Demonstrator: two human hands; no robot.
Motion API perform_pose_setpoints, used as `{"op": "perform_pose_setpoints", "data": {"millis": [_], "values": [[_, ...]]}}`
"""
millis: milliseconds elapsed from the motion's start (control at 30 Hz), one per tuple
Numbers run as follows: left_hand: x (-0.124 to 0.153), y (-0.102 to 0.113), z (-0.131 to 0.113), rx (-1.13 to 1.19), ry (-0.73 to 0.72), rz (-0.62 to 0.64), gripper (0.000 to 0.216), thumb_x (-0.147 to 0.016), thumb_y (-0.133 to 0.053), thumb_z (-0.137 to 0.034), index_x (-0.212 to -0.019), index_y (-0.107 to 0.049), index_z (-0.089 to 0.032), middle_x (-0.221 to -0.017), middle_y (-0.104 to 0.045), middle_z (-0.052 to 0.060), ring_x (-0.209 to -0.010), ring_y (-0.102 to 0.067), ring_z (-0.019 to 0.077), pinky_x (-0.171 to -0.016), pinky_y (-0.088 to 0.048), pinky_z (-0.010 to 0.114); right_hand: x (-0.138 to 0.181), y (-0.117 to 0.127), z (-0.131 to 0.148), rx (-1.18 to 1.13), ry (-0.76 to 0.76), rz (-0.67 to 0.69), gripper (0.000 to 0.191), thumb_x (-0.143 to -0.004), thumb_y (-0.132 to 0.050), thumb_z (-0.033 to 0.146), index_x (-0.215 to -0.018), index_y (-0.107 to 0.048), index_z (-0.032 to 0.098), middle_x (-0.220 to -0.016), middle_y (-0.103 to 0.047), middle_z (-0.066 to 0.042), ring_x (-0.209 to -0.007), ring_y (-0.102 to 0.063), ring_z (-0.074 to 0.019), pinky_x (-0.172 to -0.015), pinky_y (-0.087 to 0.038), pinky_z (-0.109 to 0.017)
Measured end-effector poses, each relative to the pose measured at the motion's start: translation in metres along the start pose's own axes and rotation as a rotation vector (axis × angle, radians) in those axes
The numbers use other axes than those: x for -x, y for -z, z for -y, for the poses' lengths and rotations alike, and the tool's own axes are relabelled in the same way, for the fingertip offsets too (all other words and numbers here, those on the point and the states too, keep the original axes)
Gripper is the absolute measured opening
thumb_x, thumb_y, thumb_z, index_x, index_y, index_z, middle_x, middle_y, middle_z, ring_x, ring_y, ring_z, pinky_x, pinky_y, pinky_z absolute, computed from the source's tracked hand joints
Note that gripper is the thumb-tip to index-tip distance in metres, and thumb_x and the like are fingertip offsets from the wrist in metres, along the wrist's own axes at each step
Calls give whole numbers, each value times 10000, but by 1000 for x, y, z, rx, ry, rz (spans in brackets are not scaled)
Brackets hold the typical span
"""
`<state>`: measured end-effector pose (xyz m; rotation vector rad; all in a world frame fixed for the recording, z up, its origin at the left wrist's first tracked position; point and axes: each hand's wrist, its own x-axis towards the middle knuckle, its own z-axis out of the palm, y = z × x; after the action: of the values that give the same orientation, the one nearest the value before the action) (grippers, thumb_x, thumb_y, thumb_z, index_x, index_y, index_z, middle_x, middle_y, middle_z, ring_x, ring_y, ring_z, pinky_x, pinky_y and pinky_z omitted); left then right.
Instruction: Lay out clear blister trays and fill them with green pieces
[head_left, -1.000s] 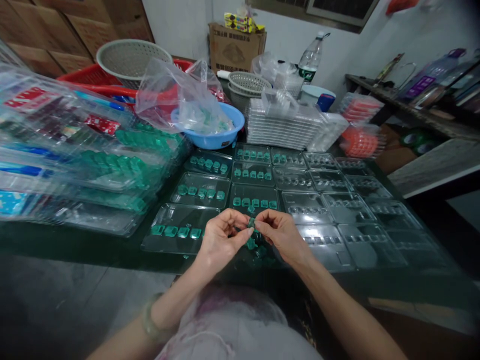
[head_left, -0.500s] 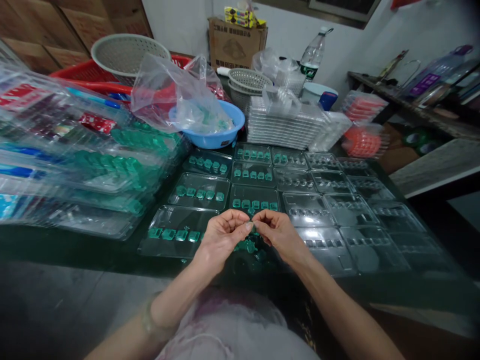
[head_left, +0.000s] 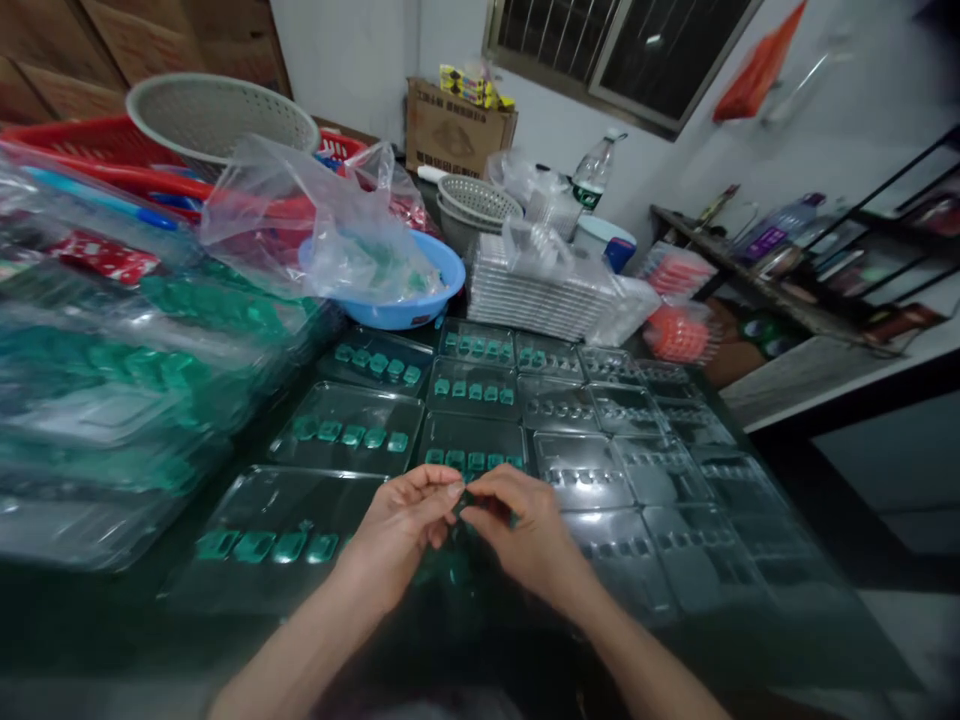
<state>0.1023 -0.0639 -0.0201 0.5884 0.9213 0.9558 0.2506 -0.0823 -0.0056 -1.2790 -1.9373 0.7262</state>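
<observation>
Crowding the dark table on every side are goods: stacked packs along the left edge, a blue bowl under a plastic bag behind, a pile of empty clear trays further back. Open room remains only at the near edge, in front of the grid of blister trays.

Both hands meet above the nearest centre tray. The left hand and right hand pinch one small dark-green piece between narrow fingertips, just over the tray surface. It resembles the green pieces seated in rows in the left-hand trays.

The piece is mostly covered by fingers; its shape is unclear. Motion blur softens the near trays.
</observation>
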Motion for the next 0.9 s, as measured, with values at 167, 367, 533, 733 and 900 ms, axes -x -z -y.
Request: {"op": "perform_pose_setpoints", "data": {"millis": [167,367,533,733,900], "values": [[1,1,-16,38,91,18,295,-670,-704,-225,-941,-613,-152,-827,-642,65,-632,-550,117,-479,-396,198,-32,28,-27,150,17,-45,117,-792,-542,254,-848,-633,208,-755,-614,-25,-668,-564,-134,-613,-446,-244],[14,16,-22,-235,2,-10,238,-732,-645,-331,-922,-632,-189,-889,-627,35,-650,-501,109,-568,-395,205,-129,113,-139,496,-178,-298,246,-778,-520,261,-922,-665,122,-897,-674,-116,-796,-605,-195,-731,-454,-311],[15,32,-15,-346,-31,-44,232,-750,-612,-378,-911,-626,-211,-877,-605,11,-682,-489,119,-590,-382,202,-164,131,-192,627,-270,-217,230,-761,-521,230,-888,-691,140,-884,-695,-103,-811,-618,-204,-739,-445,-296],[15,36,-11,-417,-31,-45,247,-746,-610,-393,-887,-622,-191,-819,-611,18,-630,-465,115,-567,-371,212,-171,120,-200,796,-312,-106,209,-768,-512,248,-851,-696,197,-897,-691,-54,-830,-610,-194,-690,-433,-251],[14,24,-9,-489,-74,-15,223,-774,-580,-376,-892,-608,-189,-789,-611,10,-618,-468,106,-562,-375,204,-170,109,-193,929,-354,-48,197,-779,-491,218,-815,-675,157,-898,-663,-120,-854,-593,-224,-720,-425,-275]]}}
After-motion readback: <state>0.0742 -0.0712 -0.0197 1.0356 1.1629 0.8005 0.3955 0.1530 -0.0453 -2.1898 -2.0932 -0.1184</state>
